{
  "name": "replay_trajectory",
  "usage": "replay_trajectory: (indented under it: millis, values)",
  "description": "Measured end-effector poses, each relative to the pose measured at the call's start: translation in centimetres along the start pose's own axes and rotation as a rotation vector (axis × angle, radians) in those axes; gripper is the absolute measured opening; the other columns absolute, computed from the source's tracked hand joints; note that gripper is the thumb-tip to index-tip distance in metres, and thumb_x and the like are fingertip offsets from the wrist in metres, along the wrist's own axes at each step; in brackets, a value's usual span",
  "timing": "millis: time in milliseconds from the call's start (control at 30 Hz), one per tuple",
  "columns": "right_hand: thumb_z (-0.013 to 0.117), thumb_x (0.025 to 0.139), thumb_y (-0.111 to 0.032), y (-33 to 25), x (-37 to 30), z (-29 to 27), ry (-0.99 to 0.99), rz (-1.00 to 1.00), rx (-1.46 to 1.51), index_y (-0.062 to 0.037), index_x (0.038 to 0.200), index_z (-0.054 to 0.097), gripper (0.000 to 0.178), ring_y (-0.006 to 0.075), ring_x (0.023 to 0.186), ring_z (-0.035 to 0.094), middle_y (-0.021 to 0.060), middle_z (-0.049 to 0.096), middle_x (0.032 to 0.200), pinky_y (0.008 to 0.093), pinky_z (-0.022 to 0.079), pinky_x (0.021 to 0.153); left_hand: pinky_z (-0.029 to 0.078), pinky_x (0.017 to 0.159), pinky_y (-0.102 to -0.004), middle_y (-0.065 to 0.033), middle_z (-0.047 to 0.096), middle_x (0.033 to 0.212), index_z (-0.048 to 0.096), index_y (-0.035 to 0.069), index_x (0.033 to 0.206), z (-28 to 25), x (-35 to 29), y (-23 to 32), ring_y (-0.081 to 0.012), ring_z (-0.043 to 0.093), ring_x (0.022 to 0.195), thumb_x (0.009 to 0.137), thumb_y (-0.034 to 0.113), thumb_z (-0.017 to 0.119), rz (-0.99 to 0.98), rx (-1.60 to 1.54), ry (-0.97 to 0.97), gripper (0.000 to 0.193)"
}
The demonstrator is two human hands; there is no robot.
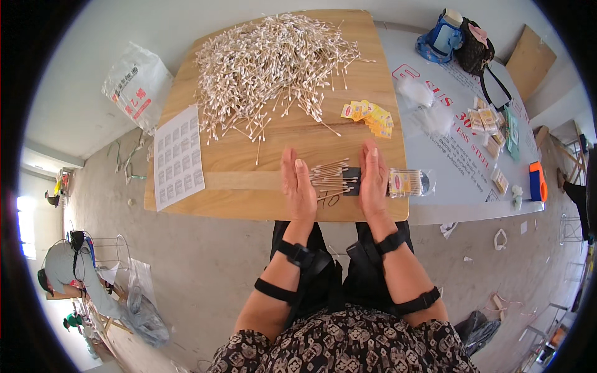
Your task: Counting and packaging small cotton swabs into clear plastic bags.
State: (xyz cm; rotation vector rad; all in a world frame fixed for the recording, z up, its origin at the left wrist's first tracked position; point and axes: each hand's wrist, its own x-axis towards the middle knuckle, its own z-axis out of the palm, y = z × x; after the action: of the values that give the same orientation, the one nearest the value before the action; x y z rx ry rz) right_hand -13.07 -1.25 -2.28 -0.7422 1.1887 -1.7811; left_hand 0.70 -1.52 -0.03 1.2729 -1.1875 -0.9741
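Observation:
On the wooden table before me lies a small bunch of cotton swabs [329,176], roughly side by side. Along their left ends stands my left hand [300,189], fingers stretched out and palm turned inward. My right hand [373,186] is held the same way on the other side, next to a dark flat piece [352,179] under the swab ends. Just right of it rests a clear packet of swabs [405,183] with a yellow label. Farther off are a large heap of loose cotton swabs [267,62] and a spread of yellow label cards [372,117].
A printed sheet [179,158] lies at the table's left edge, beside a white plastic bag [138,87]. On the grey board [429,155] to the right are filled packets [488,121], cotton tufts [416,93], an orange-and-blue tape dispenser [538,181] and bags [476,50]. Another person [74,267] bends at far left.

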Motion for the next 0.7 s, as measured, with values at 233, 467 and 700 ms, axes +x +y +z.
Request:
replay_trajectory:
  millis: [233, 467, 700]
  values:
    - [0.038, 0.105, -0.042, -0.7, -0.9, 0.9, -0.105, 0.071, -0.067, 0.0083, 0.14, 0.042, 0.061, 0.0268, 0.134, 0.043, 0.0202, 0.044, 0.145, 0.034, 0.031, 0.113, 0.03, 0.114, -0.0404, -0.0218, 0.04, 0.147, 0.035, -0.004, 0.145, 2.8, 0.5, -2.0, -0.0291, 0.036, 0.139, 0.106, 0.036, 0.036, -0.029, -0.232, -0.072, 0.055]
    - [0.04, 0.104, -0.044, -1.9, -0.2, -1.3, -0.025, 0.155, 0.131, 0.0113, 0.14, 0.04, 0.066, 0.0278, 0.135, 0.042, 0.023, 0.043, 0.143, 0.037, 0.031, 0.116, 0.02, 0.117, -0.0489, -0.0225, 0.031, 0.154, 0.033, -0.003, 0.147, 0.6, -1.5, 0.5, -0.0358, 0.028, 0.144, 0.097, 0.043, 0.05, 0.546, 0.8, -0.465, 0.069]
    - [0.042, 0.104, -0.042, -1.3, -0.1, -0.8, -0.051, 0.114, 0.163, 0.0125, 0.139, 0.039, 0.065, 0.0276, 0.137, 0.04, 0.0229, 0.042, 0.145, 0.0371, 0.031, 0.116, 0.01, 0.119, -0.053, -0.0167, 0.028, 0.157, 0.033, 0.001, 0.148, 1.0, -0.4, 0.6, -0.029, 0.02, 0.148, 0.088, 0.054, 0.056, 0.533, 1.137, -0.581, 0.083]
